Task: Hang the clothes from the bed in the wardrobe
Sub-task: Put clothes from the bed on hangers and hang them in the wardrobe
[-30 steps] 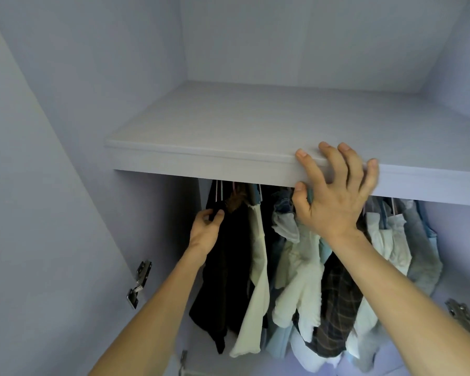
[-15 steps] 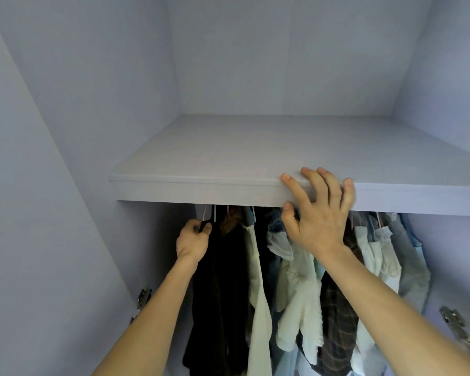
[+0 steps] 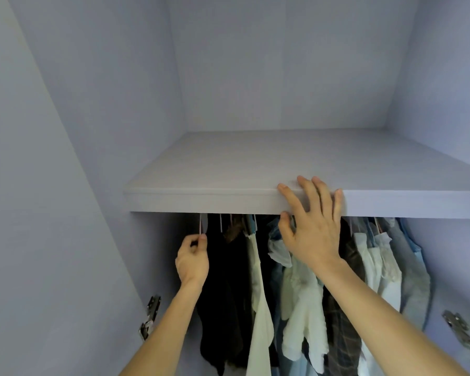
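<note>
Moved: left hand (image 3: 192, 260), a second ago on the cloth of the black hanging garment (image 3: 223, 294), now pinches a thin pale hanger wire (image 3: 200, 226) between thumb and fingertips, just under the pale lilac wardrobe shelf (image 3: 201, 172). Right hand (image 3: 312, 229): unchanged, fingers spread, resting on the shelf's front edge. Black hanging garment: leftmost of the row below the shelf, beside white, blue and plaid hung clothes (image 3: 304, 294).

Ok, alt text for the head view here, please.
A person's left hand pinches a thin hanger hook above a black garment, at the left end of a row of hung clothes. The right hand rests open on the front edge of the wardrobe shelf above them.
</note>
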Action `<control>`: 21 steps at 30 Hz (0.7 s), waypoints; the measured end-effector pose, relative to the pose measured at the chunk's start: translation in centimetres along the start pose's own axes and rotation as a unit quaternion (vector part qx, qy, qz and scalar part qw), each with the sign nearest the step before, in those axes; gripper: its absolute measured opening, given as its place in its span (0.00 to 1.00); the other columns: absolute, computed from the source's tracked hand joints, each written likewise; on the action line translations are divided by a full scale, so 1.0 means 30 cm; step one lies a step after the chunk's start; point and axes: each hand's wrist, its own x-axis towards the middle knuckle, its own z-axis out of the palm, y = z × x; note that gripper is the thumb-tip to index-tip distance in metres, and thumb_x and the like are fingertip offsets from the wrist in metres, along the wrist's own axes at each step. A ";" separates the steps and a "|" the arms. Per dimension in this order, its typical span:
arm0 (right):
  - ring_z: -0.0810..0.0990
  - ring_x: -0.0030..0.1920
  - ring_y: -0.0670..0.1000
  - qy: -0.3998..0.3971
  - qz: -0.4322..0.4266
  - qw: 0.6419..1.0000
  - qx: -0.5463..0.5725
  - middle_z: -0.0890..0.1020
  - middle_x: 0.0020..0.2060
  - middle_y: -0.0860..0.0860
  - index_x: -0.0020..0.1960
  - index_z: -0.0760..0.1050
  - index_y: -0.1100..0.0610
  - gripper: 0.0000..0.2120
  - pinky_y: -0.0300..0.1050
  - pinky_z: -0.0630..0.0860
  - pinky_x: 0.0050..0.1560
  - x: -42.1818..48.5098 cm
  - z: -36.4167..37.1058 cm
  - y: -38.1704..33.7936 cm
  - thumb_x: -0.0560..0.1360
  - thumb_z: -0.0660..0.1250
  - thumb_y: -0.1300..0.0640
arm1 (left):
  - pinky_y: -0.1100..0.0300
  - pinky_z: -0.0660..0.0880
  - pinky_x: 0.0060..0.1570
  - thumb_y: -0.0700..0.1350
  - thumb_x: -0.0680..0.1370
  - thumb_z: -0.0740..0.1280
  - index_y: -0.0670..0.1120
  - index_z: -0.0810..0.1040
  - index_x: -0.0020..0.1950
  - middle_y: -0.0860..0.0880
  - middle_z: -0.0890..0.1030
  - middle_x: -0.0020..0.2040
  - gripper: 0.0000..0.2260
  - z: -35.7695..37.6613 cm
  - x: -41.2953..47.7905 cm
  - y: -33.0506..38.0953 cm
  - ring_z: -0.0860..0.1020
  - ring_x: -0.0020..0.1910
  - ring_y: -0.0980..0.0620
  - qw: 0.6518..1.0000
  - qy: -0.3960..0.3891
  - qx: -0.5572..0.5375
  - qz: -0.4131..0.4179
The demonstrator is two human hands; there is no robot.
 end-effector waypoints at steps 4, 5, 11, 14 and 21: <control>0.58 0.78 0.56 -0.075 0.045 0.990 0.110 0.60 0.78 0.55 0.76 0.66 0.54 0.28 0.60 0.58 0.76 -0.172 -0.026 -0.063 0.76 0.65 0.56 | 0.58 0.76 0.39 0.52 0.82 0.64 0.54 0.79 0.49 0.42 0.82 0.41 0.06 -0.084 -0.102 -0.050 0.79 0.37 0.48 1.000 -0.020 -0.001 -0.013; 0.60 0.77 0.54 -0.111 0.062 0.978 0.163 0.61 0.78 0.52 0.76 0.66 0.54 0.28 0.56 0.62 0.75 -0.239 -0.027 -0.083 0.76 0.67 0.57 | 0.59 0.76 0.39 0.52 0.82 0.64 0.54 0.80 0.48 0.43 0.83 0.40 0.06 -0.117 -0.130 -0.060 0.79 0.37 0.49 1.000 -0.022 -0.007 -0.018; 0.61 0.76 0.43 -0.346 0.176 0.847 0.363 0.63 0.73 0.37 0.76 0.61 0.46 0.28 0.44 0.64 0.73 -0.545 -0.033 -0.256 0.79 0.67 0.52 | 0.67 0.72 0.40 0.52 0.80 0.68 0.54 0.81 0.46 0.48 0.80 0.37 0.05 -0.412 -0.356 -0.126 0.76 0.37 0.54 0.998 -0.029 0.015 -0.048; 0.68 0.72 0.43 -0.397 0.165 0.788 0.441 0.68 0.72 0.41 0.74 0.63 0.45 0.28 0.45 0.68 0.71 -0.571 -0.035 -0.356 0.76 0.65 0.43 | 0.62 0.69 0.43 0.53 0.78 0.70 0.56 0.82 0.47 0.43 0.76 0.38 0.03 -0.563 -0.511 -0.152 0.73 0.39 0.52 0.995 -0.039 0.051 -0.083; 0.77 0.56 0.33 -0.520 0.030 0.604 0.603 0.66 0.68 0.34 0.76 0.60 0.44 0.32 0.29 0.76 0.47 -0.595 -0.145 -0.592 0.75 0.63 0.42 | 0.61 0.60 0.32 0.56 0.76 0.72 0.57 0.81 0.49 0.49 0.67 0.32 0.05 -0.789 -1.027 -0.153 0.64 0.32 0.50 0.978 0.006 0.083 -0.190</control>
